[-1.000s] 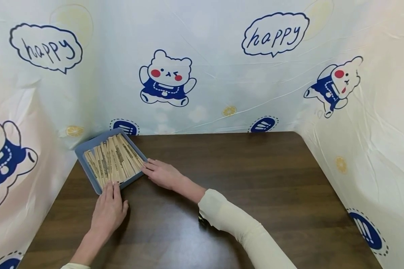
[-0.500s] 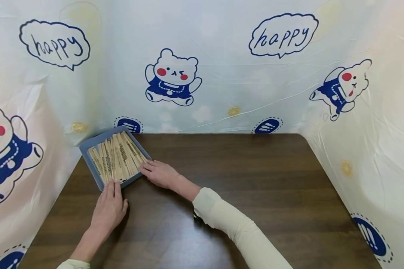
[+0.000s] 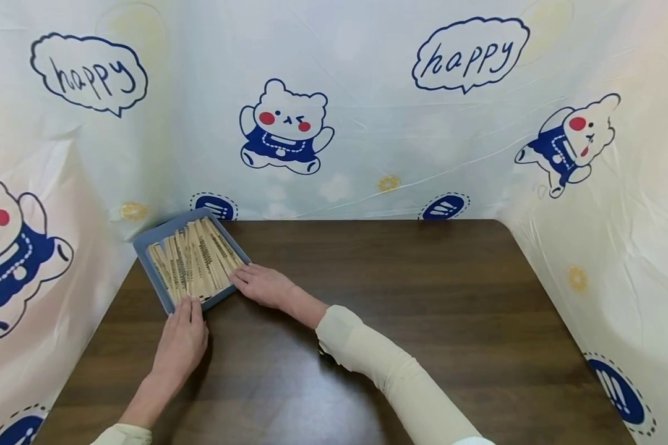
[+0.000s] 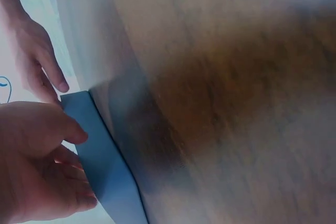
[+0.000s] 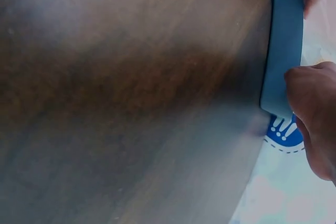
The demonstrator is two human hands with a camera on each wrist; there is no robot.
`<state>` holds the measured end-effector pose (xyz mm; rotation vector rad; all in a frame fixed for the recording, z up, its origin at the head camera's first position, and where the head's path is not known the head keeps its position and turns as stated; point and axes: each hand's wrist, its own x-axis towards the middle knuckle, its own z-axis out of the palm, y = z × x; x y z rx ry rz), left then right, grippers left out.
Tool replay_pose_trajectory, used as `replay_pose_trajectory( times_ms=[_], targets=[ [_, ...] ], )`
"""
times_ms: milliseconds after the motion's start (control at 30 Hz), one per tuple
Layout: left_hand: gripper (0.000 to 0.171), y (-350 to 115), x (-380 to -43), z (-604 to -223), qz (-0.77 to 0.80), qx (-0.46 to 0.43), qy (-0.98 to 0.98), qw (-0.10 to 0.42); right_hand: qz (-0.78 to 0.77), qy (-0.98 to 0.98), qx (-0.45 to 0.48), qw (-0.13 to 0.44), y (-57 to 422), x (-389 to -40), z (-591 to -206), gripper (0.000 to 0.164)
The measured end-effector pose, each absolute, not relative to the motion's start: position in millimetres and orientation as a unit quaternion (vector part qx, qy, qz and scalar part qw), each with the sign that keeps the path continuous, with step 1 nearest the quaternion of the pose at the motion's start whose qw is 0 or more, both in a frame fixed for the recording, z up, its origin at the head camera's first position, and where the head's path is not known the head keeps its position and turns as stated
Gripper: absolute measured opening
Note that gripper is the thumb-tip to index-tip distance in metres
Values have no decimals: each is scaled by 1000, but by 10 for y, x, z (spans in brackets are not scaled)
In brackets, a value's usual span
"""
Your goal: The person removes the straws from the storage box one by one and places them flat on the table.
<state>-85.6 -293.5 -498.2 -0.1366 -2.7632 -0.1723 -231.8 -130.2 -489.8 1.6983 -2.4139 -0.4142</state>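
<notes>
A shallow blue tray [image 3: 158,281] stands at the table's far left corner, turned at an angle. In it lies a row of long, narrow, pale strips [image 3: 186,259] with dark printing; their exact kind cannot be made out. My left hand [image 3: 180,346] grips the tray's near edge, and in the left wrist view its thumb [image 4: 76,132] lies on the outer wall while the fingers reach over the rim. At the right corner, my right hand [image 3: 264,285] holds the rim, its thumb side against the outer wall in the right wrist view.
The brown wooden table [image 3: 395,296] stretches to the right of the tray. A printed cloth [image 3: 367,111] with bears and speech bubbles hangs behind and along both sides. The tray's back corner is close to that cloth.
The head view has shifted slightly. The right fingers sit a little further over the tray's corner than a second ago; otherwise both hands stay at the tray, with the strips lying the same.
</notes>
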Motion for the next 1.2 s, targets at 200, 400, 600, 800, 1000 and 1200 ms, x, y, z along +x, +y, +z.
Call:
replay_pose_trajectory(
  times_ms=[200, 400, 600, 800, 1000, 1200],
  targets=[
    [38, -2963, -854, -4956, -45, -62, -971, 225, -156, -801, 571, 85, -1373, -2352, -4900, 44],
    [32, -2987, -864, -4982, -43, -56, -972, 225, -160, -803, 567, 92, -1370, -2357, -4922, 43],
    [31, -2988, -831, -4949, -20, -58, -978, 198, -156, -801, 567, 113, -1386, -2327, -4952, 42],
    [31, -2988, -837, -4943, -16, -59, -979, 193, -140, -805, 562, 128, -1349, -2326, -4946, 41],
    [30, -2968, -842, -4950, -10, -65, -972, 225, -133, -806, 559, 144, -1288, -2311, -4959, 40],
    [30, -2934, -852, -4960, 1, -73, -964, 257, -114, -809, 555, 160, -1231, -2307, -4981, 39]
  ],
)
